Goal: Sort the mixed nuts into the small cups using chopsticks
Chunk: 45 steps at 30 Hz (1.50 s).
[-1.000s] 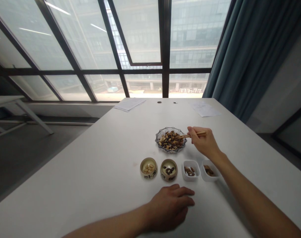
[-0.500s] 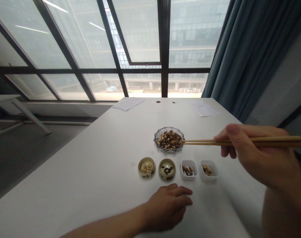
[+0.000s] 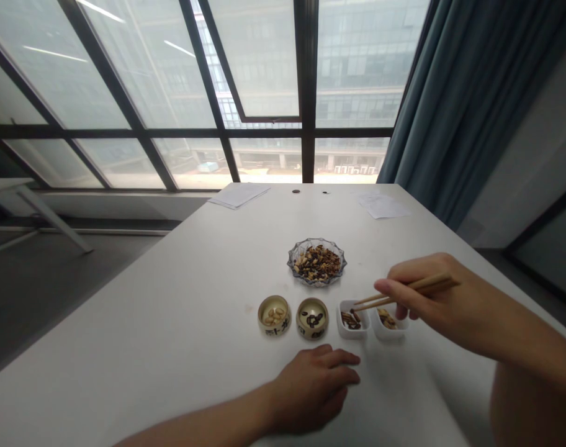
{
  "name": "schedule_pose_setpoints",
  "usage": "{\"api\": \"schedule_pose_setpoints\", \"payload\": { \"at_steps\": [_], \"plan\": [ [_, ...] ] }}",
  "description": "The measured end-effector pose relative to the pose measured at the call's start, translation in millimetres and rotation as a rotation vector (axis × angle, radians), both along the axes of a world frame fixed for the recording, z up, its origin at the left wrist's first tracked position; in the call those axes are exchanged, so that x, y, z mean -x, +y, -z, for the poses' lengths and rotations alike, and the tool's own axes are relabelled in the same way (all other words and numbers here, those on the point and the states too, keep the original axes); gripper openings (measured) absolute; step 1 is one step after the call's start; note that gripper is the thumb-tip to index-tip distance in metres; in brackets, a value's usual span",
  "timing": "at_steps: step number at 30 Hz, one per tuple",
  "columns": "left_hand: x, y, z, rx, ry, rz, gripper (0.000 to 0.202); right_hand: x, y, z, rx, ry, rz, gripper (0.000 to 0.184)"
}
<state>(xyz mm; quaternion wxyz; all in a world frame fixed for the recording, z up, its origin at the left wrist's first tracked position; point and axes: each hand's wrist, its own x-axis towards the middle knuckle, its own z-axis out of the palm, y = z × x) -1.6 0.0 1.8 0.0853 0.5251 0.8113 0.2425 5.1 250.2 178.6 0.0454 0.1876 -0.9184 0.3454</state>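
My right hand (image 3: 422, 288) is closed around a pair of wooden chopsticks (image 3: 404, 294). Their tips are over a white square plastic cup (image 3: 354, 334) of dark striped seeds (image 3: 351, 320); a small dark seed seems to be at the tips. Beside it on the right, partly behind my fingers, another white cup (image 3: 391, 334) has brownish pieces in it. My left hand (image 3: 315, 385) lies on the table below the cups, fingers loosely spread and holding nothing. Two small lettered bowls stand to the left: one bowl (image 3: 267, 329) with pale nuts, one bowl (image 3: 312, 334) with black seeds.
A scalloped glass dish (image 3: 292, 273) of mixed seeds and nuts stands behind the row on the white table (image 3: 194, 298). Papers (image 3: 241, 195) lie at the far left, and a sheet (image 3: 384, 206) at the far right. A blue curtain (image 3: 432, 124) hangs beside the window.
My right hand has brought the chopsticks from the glass dish toward me, down to the cup of striped seeds. My left hand has stayed in place.
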Motion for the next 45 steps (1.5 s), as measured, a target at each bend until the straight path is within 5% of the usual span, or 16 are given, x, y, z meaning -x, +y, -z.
{"api": "schedule_pose_setpoints", "payload": {
  "at_steps": [16,31,36,39,42,45],
  "plan": [
    [-0.7,0.5,1.4,0.006,0.006,-0.009,0.033,18.1,-7.2,-2.7,0.239,0.257,0.286,0.031],
    [-4.0,1.1,6.0,0.001,0.177,0.042,0.024,31.8,-11.5,8.2,0.272,0.248,0.286,0.034],
    [-7.7,2.2,-8.9,-0.109,0.283,0.101,0.027,33.2,-10.6,9.5,0.272,0.242,0.282,0.034],
    [1.4,-9.0,-34.4,-0.290,0.270,-0.027,0.030,35.2,-10.4,10.8,0.293,0.258,0.277,0.034],
    [23.9,-36.6,-56.7,-0.425,0.191,-0.308,0.037,38.4,-10.5,12.7,0.319,0.264,0.265,0.033],
    [50.7,-74.7,-56.0,-0.419,0.112,-0.506,0.060,45.4,-10.0,17.0,0.350,0.246,0.253,0.032]
  ]
}}
